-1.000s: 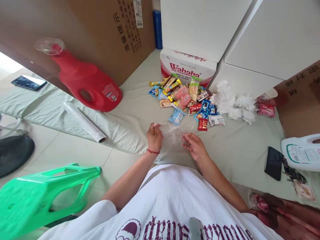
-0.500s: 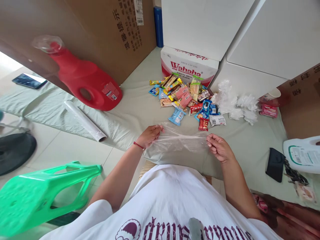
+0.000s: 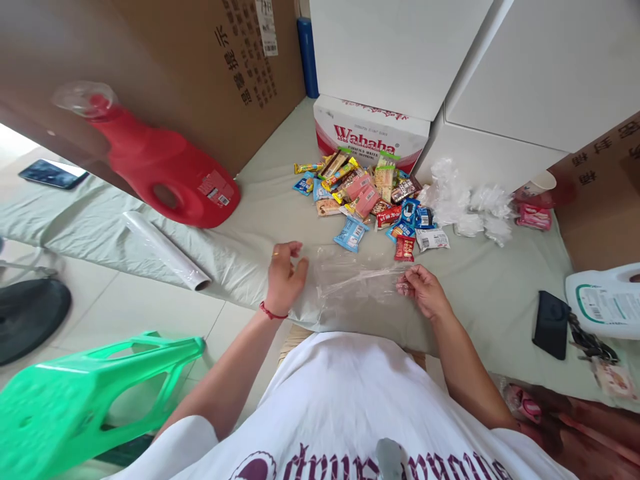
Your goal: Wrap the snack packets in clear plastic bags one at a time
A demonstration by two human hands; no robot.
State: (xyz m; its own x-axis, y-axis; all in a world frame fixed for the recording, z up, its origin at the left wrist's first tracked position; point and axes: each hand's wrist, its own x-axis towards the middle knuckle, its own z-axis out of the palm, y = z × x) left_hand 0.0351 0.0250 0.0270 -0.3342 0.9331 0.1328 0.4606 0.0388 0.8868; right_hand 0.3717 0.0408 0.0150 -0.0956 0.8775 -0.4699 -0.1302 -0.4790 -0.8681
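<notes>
A clear plastic bag (image 3: 357, 285) lies slack on the pale green sheet (image 3: 270, 213) in front of me. My right hand (image 3: 423, 290) pinches the bag's right edge. My left hand (image 3: 283, 277) hovers just left of the bag, fingers curled and apart, holding nothing. A pile of several wrapped snacks (image 3: 367, 197) lies beyond the bag, with a blue packet (image 3: 351, 233) nearest to it.
A red jug (image 3: 160, 167) lies on its side at the left, a roll of clear film (image 3: 165, 250) beside it. Crumpled plastic bags (image 3: 465, 203), a Wahaha carton (image 3: 370, 133), a black wallet (image 3: 550, 320), a white jug (image 3: 605, 300) and a green stool (image 3: 85, 393) surround me.
My left hand has let go of the bag's left edge and pulled back a little. The bag, stretched taut between both hands before, now sags on the sheet.
</notes>
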